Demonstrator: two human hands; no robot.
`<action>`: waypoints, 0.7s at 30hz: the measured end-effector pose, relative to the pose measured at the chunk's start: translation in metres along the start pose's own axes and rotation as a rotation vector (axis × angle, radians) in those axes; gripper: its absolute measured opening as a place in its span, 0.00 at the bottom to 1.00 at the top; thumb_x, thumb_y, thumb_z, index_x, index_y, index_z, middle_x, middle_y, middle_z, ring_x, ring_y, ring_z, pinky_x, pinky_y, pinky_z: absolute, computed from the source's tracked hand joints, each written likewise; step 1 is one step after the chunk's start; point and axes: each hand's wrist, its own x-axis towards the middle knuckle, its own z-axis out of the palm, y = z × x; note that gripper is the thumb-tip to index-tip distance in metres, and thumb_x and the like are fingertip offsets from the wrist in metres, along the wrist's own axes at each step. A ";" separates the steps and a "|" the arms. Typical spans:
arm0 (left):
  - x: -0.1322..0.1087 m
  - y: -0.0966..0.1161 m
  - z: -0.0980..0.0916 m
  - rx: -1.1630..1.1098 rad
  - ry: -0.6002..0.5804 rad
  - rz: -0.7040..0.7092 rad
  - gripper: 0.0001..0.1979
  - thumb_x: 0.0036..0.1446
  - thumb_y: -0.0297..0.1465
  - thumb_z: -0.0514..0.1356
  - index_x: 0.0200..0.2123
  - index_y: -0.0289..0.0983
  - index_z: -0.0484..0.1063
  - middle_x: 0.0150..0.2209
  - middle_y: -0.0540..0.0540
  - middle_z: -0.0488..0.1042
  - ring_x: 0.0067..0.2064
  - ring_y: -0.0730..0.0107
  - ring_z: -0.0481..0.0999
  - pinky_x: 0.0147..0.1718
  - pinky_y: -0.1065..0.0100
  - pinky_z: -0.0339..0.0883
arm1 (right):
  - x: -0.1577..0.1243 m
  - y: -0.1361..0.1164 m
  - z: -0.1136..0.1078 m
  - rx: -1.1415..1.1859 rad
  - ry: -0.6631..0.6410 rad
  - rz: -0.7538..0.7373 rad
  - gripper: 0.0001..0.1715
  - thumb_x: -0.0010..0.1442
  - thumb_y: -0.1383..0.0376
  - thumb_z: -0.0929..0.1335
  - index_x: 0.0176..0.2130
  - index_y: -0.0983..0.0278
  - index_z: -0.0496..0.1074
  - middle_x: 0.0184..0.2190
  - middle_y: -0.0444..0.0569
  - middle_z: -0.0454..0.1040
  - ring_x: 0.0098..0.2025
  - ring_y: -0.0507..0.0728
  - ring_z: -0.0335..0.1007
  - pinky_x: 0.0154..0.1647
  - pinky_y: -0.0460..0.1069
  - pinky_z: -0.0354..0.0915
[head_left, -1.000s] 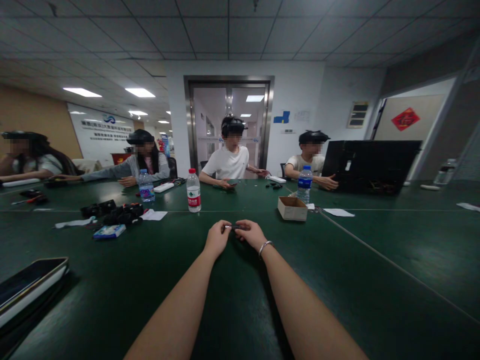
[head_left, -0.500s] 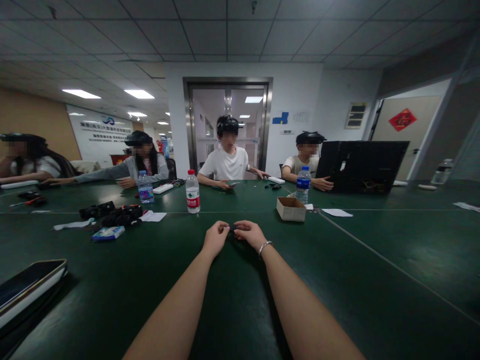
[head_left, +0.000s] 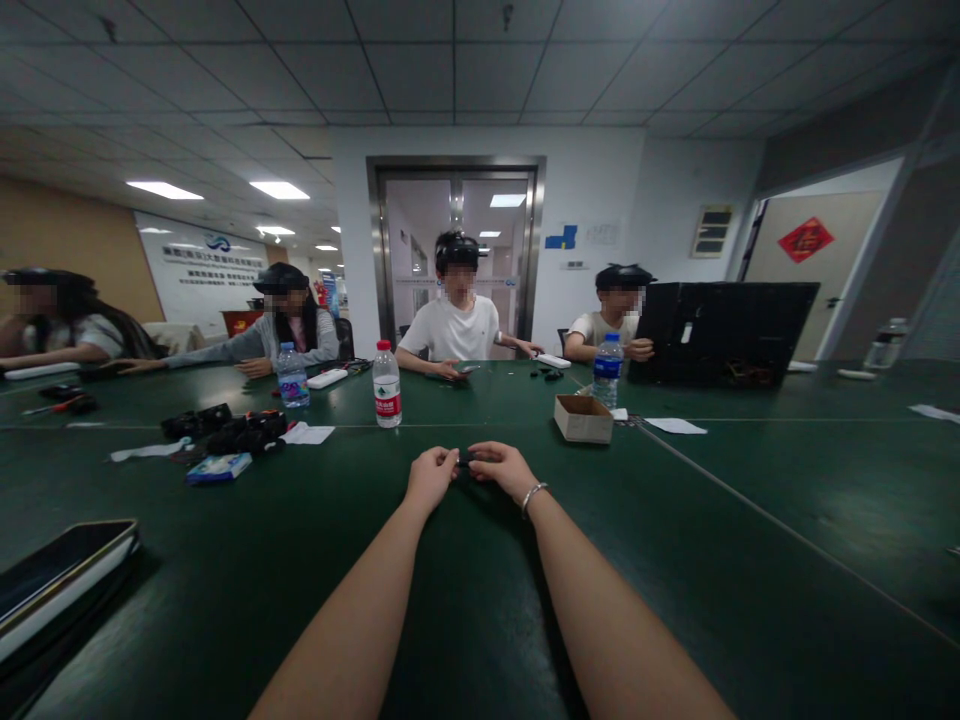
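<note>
Both of my arms reach forward over a dark green table [head_left: 750,560]. My left hand [head_left: 430,478] and my right hand [head_left: 505,468] meet at the middle, fingers pinched together on a small dark object [head_left: 465,460] held between them just above the tabletop. Most of that object is hidden by my fingers. A thin bracelet [head_left: 532,494] circles my right wrist.
A water bottle with a red label [head_left: 387,385] and an open cardboard box [head_left: 583,417] stand beyond my hands. Dark gear [head_left: 244,430] and a blue packet [head_left: 218,467] lie at left, a phone-like slab [head_left: 60,570] at the near left. Several people sit across; a black laptop [head_left: 724,330] stands at right.
My hands stay together on the small object and have barely shifted; its light metallic tip seen a second ago is now covered. The person by the laptop drew a hand back.
</note>
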 end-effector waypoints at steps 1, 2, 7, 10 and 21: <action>0.000 0.000 0.000 0.000 -0.005 -0.007 0.17 0.54 0.43 0.52 0.32 0.35 0.71 0.26 0.46 0.73 0.28 0.70 0.72 0.27 0.71 0.63 | 0.000 -0.001 0.000 -0.001 -0.001 0.000 0.17 0.44 0.76 0.72 0.37 0.67 0.73 0.35 0.50 0.74 0.27 0.51 0.72 0.27 0.44 0.71; 0.000 0.001 0.000 0.003 -0.011 -0.010 0.18 0.54 0.43 0.52 0.32 0.35 0.71 0.26 0.46 0.73 0.28 0.70 0.72 0.27 0.71 0.63 | -0.001 -0.001 0.000 -0.002 0.001 -0.001 0.17 0.44 0.77 0.72 0.37 0.67 0.73 0.35 0.50 0.73 0.27 0.51 0.72 0.28 0.44 0.71; -0.002 0.002 -0.001 0.014 -0.029 -0.008 0.19 0.53 0.45 0.52 0.32 0.35 0.70 0.25 0.46 0.73 0.27 0.69 0.72 0.27 0.70 0.63 | -0.004 -0.004 0.001 0.007 0.011 0.008 0.17 0.44 0.78 0.72 0.36 0.68 0.73 0.33 0.49 0.73 0.25 0.50 0.72 0.26 0.43 0.71; -0.002 0.002 0.000 -0.014 -0.032 0.022 0.17 0.53 0.43 0.53 0.34 0.35 0.70 0.27 0.46 0.73 0.28 0.69 0.72 0.28 0.71 0.63 | -0.003 -0.004 0.001 0.024 0.012 0.008 0.16 0.45 0.79 0.71 0.36 0.68 0.73 0.32 0.49 0.74 0.25 0.50 0.72 0.25 0.42 0.70; 0.005 -0.012 0.006 -0.129 0.013 0.151 0.10 0.51 0.34 0.59 0.37 0.37 0.70 0.35 0.45 0.73 0.37 0.68 0.73 0.38 0.67 0.66 | 0.006 0.005 0.000 0.032 0.083 0.018 0.12 0.52 0.69 0.71 0.38 0.70 0.69 0.19 0.45 0.72 0.18 0.50 0.69 0.18 0.41 0.67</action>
